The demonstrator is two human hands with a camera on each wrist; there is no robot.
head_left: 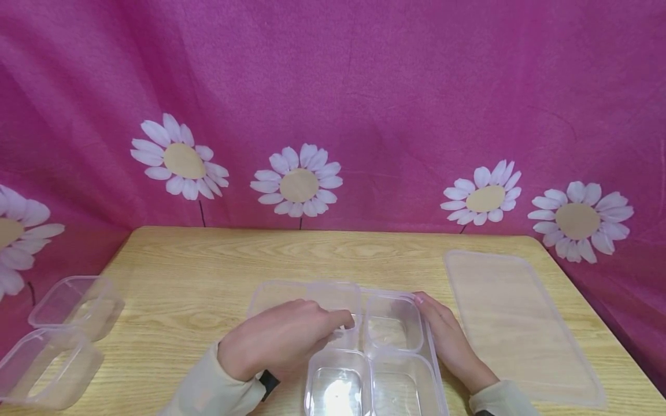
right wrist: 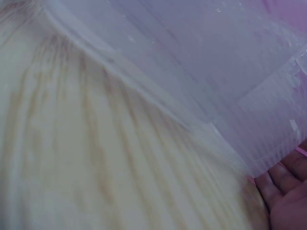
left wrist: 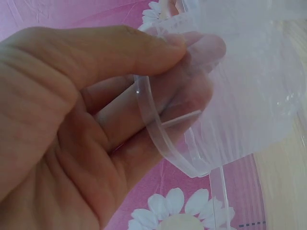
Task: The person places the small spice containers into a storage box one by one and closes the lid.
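My left hand (head_left: 288,332) pinches the rim of a small clear plastic container (left wrist: 240,105), thumb on one side of the wall and fingers showing through it on the other. That container overlaps the left part of a large clear plastic box (head_left: 437,370). Inside the box stand a far-right small container (head_left: 394,323), a near-left small container (head_left: 338,381) and a near-right small container (head_left: 408,384). My right hand (head_left: 452,341) holds the box at its far right corner, fingertips at the rim. In the right wrist view its fingers (right wrist: 288,177) bend around the box's end.
Two more clear containers, a farther one (head_left: 78,303) and a nearer one (head_left: 49,370), lie at the table's left edge. A flat clear lid (head_left: 520,329) rests on the wooden table (head_left: 208,254) at the right. A pink flowered cloth (head_left: 385,115) hangs behind.
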